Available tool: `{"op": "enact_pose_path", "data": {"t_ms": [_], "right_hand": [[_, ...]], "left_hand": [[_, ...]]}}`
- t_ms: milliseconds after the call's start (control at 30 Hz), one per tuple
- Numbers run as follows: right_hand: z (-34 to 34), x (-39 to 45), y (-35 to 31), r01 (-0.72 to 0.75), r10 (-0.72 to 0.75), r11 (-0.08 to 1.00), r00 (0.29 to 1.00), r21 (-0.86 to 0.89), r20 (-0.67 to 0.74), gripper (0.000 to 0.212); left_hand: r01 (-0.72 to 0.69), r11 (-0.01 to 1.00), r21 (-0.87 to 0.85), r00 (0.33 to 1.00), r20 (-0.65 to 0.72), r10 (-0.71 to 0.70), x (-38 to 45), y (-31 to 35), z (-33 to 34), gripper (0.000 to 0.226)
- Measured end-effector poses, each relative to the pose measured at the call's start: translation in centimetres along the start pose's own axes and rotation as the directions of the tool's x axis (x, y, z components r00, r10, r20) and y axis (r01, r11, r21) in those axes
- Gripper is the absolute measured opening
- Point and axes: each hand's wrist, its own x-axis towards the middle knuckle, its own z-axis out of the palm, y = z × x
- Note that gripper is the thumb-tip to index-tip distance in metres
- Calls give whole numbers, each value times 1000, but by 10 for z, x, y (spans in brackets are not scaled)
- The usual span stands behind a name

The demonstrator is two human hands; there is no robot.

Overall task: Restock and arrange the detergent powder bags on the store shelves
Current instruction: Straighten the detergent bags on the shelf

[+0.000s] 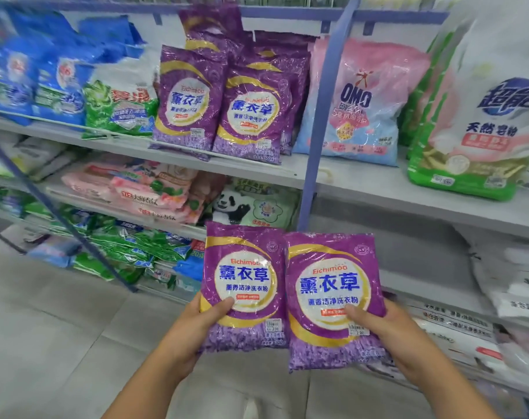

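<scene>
Item in hand: two purple detergent powder bags, one per hand, held upright and face-out in front of the shelves.

Left hand: holding the left bag at its lower left corner, thumb across the front, fingers hidden behind.

Right hand: holding the right bag at its lower right edge, thumb on the front near the price sticker. The two bags touch along their inner edges, the right one sitting slightly lower.

Destination, as I judge it: the upper shelf, where matching purple bags already stand in a small group, leaning back, between the green-and-white bag on their left and the pink OMO bag beyond the blue upright post.

Handling note: I think the step goes best one bag at a time. I should lift each to the shelf, set its bottom seam down first, then lean it against the row so the label faces forward and lines up with its neighbours. Gripping low leaves the top free to flop, so I would support the back as it goes in. The front pair already stands close to the shelf lip, so there is little room there.

Description of item: flat, soft plastic pouch, glossy and crinkled; purple field, yellow arc, white round panel with blue characters, lavender print along the bottom, small white price label at lower right.
</scene>
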Motion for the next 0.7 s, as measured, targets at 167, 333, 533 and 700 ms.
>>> {"op": "enact_pose_path", "data": {"t_ms": [167,333,533,700], "right_hand": [[44,-18,-17,56,-54,998,998,-40,38,26],[91,-20,-48,121,-120,990,993,-76,21,24],[171,0,-91,208,-220,972,969,-106,-112,29],[220,20,-122,308,-338,939,909,-152,-242,18]], "left_hand": [[-94,995,-35,994,-58,92,-19,33,-35,49],[-160,985,-62,987,-45,157,-10,73,-76,63],[-204,978,-36,979,24,205,12,129,-155,117],[-220,970,-100,974,39,225,28,167,-211,113]]}}
